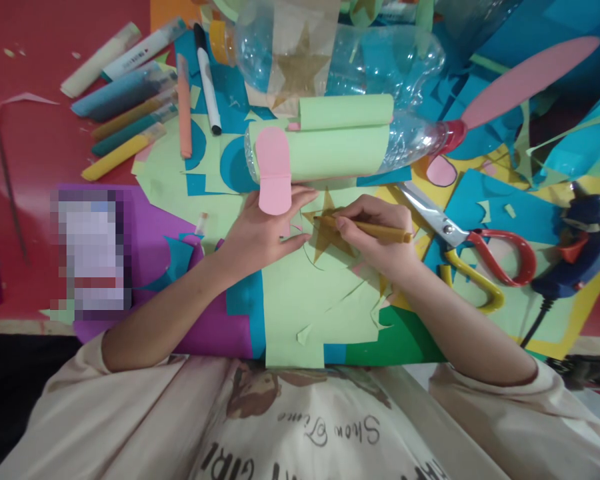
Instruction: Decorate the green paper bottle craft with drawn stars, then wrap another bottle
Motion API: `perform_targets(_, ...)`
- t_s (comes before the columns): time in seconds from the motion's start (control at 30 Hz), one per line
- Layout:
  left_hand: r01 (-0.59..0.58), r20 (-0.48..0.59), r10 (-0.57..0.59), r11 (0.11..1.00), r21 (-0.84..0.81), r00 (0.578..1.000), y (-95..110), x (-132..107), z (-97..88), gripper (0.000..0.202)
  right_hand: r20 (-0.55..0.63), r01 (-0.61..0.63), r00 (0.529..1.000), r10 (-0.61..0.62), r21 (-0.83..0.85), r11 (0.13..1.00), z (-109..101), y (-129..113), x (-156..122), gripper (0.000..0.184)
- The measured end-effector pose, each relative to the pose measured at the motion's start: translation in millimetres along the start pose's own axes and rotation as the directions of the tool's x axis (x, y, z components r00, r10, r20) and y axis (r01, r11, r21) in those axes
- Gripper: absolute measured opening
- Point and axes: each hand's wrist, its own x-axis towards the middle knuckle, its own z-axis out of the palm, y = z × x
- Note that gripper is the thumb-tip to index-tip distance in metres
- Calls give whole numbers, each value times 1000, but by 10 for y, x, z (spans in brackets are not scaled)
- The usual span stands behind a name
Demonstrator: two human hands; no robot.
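My right hand point(397, 257) grips a mustard-brown marker point(383, 231), its tip end over a brown star point(325, 245) on light green paper point(310, 313). A thin drawn curve runs around part of the star. My left hand point(253, 243) lies on the same paper to the star's left, its fingers apart and holding nothing I can see. Just beyond this hand, a clear plastic bottle point(413, 141) wrapped in green paper lies on its side. A pink paper strip point(274, 170) on the bottle hangs over my left fingers and hides part of them.
Scissors point(450, 230) with red and yellow handles lie open right of my right hand, near a blue glue gun point(580, 263). Several markers point(125, 147) lie at the left. A larger bottle point(375, 57) lies behind. A pixelated phone-like object point(95, 253) rests on purple paper.
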Motion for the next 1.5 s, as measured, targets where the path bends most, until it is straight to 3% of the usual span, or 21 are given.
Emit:
perform_targets(0.37, -6, 2, 6, 1000, -4, 1000, -6, -1, 0, 49, -39, 12, 999, -10, 28, 1000, -2, 39, -1, 15)
perform_targets(0.8, -10, 0, 10, 1000, -3, 1000, -8, 0, 8, 51, 76, 11, 997, -11, 3, 1000, -12, -10, 17, 19)
perform_targets(1.0, -12, -4, 12, 1000, 5, 1000, -10, -5, 12, 50, 30, 27, 999, -28, 22, 999, -17, 3, 4, 18)
perform_targets(1.3, -19, -4, 19, 1000, 12, 1000, -17, 4, 9, 50, 83, 13, 996, -12, -16, 1000, -17, 7, 18, 19)
perform_targets(1.5, -25, 1, 25, 999, 25, 1000, -14, 1, -1, 50, 58, -6, 998, 7, -12, 1000, -42, 14, 27, 19)
